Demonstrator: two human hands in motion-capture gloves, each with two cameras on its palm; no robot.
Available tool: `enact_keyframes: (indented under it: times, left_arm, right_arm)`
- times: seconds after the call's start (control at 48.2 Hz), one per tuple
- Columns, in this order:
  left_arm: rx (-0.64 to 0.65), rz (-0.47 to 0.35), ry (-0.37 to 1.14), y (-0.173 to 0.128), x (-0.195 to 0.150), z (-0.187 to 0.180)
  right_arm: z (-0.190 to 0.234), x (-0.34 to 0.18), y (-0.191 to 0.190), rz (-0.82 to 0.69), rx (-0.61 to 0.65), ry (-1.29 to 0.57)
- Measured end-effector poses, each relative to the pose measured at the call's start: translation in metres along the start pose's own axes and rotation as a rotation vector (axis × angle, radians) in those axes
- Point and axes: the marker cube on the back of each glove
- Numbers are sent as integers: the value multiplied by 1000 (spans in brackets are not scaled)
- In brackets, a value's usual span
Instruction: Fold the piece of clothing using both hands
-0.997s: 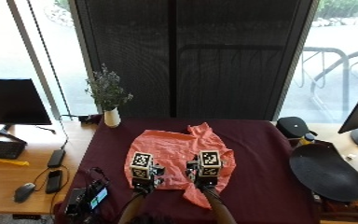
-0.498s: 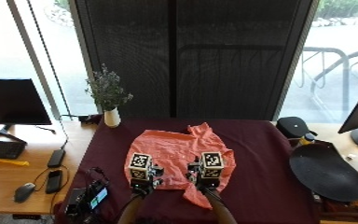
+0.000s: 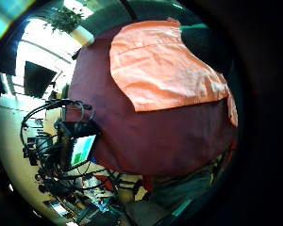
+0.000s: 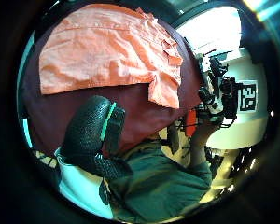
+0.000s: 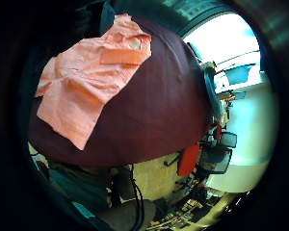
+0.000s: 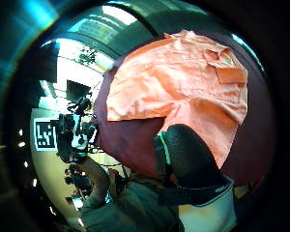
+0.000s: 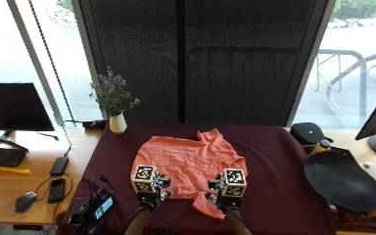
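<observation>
- An orange shirt (image 7: 188, 166) lies spread flat on the maroon cloth of the bench (image 7: 272, 161), just ahead of both hands, with its collar at the far side.
- The left hand (image 7: 150, 192) hovers at the shirt's near-left hem; in its thumb side palm view a black thumb (image 4: 91, 135) curves over bare cloth, gripping nothing, so this grip sits relaxed and unclosed.
- The right hand (image 7: 225, 193) sits over the near-right edge of the shirt, beside a flap (image 7: 207, 208) that hangs toward the person.
- Its thumb side palm view shows a black digit (image 6: 186, 159) above the cloth, apart from the fabric; this grip is also relaxed and holds nothing.
- Beyond the left hand, a white vase of sprigs (image 7: 117, 122) stands at the bench's far corner.
</observation>
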Motion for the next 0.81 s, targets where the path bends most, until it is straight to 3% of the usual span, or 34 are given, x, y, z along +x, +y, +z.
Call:
enact_keyframes:
  times: [0.311, 0.436, 0.581, 0.727, 0.81]
  left_arm:
    - [-148, -9, -70, -34, -2, 65]
    - [-209, -22, -109, -7, 10, 34]
    - [-312, -55, -150, 0, 4, 46]
    - [-209, -69, -166, -5, -3, 58]
    - [-14, -45, -183, -33, -13, 81]
  right_arm:
    - [67, -1, -16, 27, -206, 40]
    - [91, -2, -28, 36, -231, 57]
    - [65, -10, -9, 34, -213, 64]
    - [64, -6, -9, 51, -138, 69]
    - [63, -4, -12, 62, -80, 126]
